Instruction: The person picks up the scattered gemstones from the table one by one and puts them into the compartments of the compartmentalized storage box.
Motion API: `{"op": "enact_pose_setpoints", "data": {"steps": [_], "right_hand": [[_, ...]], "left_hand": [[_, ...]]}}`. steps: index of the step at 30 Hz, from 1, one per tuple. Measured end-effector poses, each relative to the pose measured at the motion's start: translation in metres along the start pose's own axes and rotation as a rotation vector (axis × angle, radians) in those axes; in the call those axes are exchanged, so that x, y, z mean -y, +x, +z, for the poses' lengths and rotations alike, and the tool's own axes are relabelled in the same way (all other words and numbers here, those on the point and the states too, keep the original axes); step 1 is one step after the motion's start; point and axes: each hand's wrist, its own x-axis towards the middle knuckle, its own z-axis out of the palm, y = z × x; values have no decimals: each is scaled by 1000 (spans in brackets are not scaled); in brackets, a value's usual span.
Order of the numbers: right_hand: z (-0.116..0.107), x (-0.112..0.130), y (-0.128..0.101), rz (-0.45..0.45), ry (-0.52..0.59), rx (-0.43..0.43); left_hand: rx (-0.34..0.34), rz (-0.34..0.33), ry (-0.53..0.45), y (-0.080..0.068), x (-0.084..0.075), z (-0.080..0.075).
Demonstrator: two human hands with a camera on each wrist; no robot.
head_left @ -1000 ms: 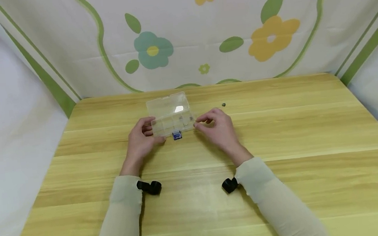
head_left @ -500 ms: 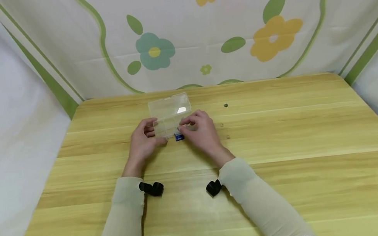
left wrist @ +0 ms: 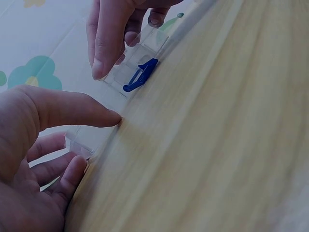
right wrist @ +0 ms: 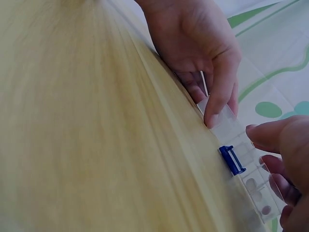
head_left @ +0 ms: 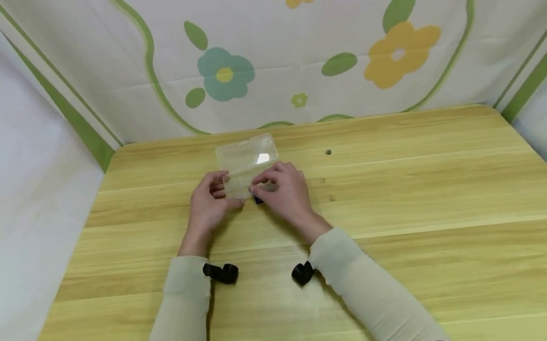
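A clear plastic compartment box (head_left: 233, 184) lies on the table with its lid (head_left: 238, 155) opened toward the back. My left hand (head_left: 208, 205) grips the box's left end, thumb at the front wall and fingers behind. Over the middle compartments, the thumb and forefinger of my right hand (head_left: 284, 193) pinch a small dark piece (head_left: 251, 189), largely hidden by the fingertips. A blue latch (right wrist: 232, 160) stands at the front of the box. In the right wrist view, small roundish grey pieces (right wrist: 266, 210) lie in the compartments at its right end.
On the wooden table (head_left: 432, 186), a small dark pebble-like piece (head_left: 328, 152) lies right of the box at the back. Two tiny see-through pieces (head_left: 332, 198) lie nearer. A flowered curtain (head_left: 300, 49) hangs behind the table.
My right hand has moved left from the box's right end to above its middle, now covering part of the blue latch. The left hand keeps its hold on the box.
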Motion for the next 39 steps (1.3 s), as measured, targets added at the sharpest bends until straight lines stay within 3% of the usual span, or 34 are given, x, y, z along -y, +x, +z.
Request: {"op": "enact_pose_setpoints", "data": {"steps": [20,39], "right_hand": [[8,2,2,-43,-48,-6],[3,-3,-6,-43,-48,0]], "left_hand": [[-25,7,15,-1,3,-4],[-9,-5,15,-6,0,0]]}}
